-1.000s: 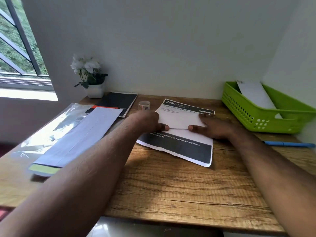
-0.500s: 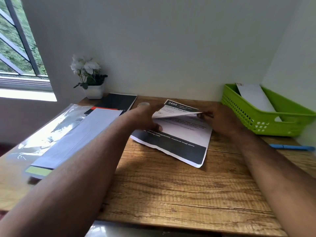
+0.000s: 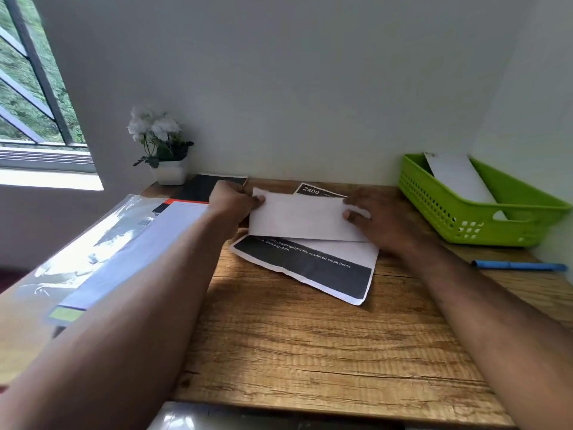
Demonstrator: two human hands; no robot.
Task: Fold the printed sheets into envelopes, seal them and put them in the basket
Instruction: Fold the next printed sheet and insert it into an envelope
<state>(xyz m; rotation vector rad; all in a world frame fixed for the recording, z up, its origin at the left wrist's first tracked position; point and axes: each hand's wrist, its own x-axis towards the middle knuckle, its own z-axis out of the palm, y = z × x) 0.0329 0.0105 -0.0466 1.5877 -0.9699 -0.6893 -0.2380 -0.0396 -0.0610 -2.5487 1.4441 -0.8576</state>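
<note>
The printed sheet (image 3: 305,262), half a second earlier lifted open, had been refolded on the worktop (image 3: 310,352); its white panel was pinched by the left hand (image 3: 232,201) and right hand (image 3: 376,218), suggesting creasing was unfinished.

Desk nook at a corner window, daylight from the left.

Wooden desk (image 3: 310,346) with strong grain, its front edge near the camera, pushed against a plain pale back wall (image 3: 294,82); a second pale wall (image 3: 533,113) closes the right side and picks up a faint green cast low down. Window (image 3: 28,88) at upper left with dark slanted bars, green foliage outside, bright white sill (image 3: 46,181) below it. Light falls across the desk's left part; the centre is in shade. Small white pot of white flowers (image 3: 161,147) stands at the back left corner, close to the wall.
</note>
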